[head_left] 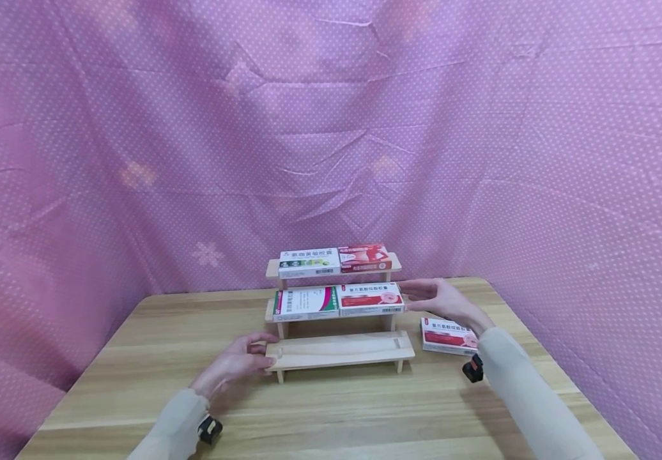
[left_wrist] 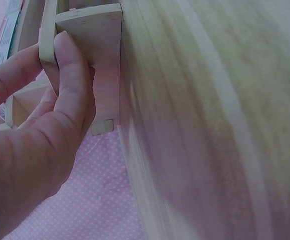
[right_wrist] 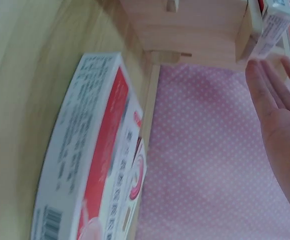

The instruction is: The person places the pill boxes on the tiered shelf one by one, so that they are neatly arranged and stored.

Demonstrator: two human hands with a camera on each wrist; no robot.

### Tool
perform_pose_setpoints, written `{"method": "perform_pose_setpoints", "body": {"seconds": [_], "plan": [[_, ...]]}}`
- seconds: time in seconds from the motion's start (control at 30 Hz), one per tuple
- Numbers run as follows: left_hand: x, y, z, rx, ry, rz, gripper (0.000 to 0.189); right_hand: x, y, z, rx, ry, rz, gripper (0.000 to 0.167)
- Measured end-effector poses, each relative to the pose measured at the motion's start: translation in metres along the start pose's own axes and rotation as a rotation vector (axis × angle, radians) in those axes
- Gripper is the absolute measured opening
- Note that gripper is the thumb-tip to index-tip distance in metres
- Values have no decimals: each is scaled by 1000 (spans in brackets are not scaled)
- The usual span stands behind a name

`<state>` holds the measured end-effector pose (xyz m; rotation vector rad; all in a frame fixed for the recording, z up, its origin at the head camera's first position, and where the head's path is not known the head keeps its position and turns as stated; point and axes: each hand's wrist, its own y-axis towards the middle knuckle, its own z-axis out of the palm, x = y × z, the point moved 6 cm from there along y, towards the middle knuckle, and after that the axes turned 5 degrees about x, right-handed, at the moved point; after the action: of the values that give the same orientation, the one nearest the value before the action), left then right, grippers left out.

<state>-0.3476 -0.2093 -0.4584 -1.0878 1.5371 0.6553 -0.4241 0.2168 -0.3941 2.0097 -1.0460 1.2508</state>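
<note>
My left hand pinches the left end of the lowest step of a three-tier wooden display rack. In the left wrist view, the thumb lies against the step's end. On the middle step, a white and red medicine box sits beside a white, green and magenta medicine box. My right hand is at the right end of the white and red box. In the right wrist view its fingers are fairly straight, with their tips at the end of that box.
The top step carries a white and green medicine box and a red medicine box. Right of the rack, another white and red medicine box lies on the wooden table. A pink dotted cloth hangs behind.
</note>
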Motion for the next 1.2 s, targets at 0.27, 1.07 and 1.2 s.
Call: {"method": "perform_pose_setpoints", "body": {"seconds": [0.27,1.07,1.2], "plan": [[0,-2,1,63,-99,20,63,-16,-21,-11,-4,-59,5,53],[1,-9,0,63,-175,-15,76,-70,-91,-55,-79,-273,195,52],[1,-10,1,53,-165,-21,76,-74,-92,-57,-109,-313,209,53]]}}
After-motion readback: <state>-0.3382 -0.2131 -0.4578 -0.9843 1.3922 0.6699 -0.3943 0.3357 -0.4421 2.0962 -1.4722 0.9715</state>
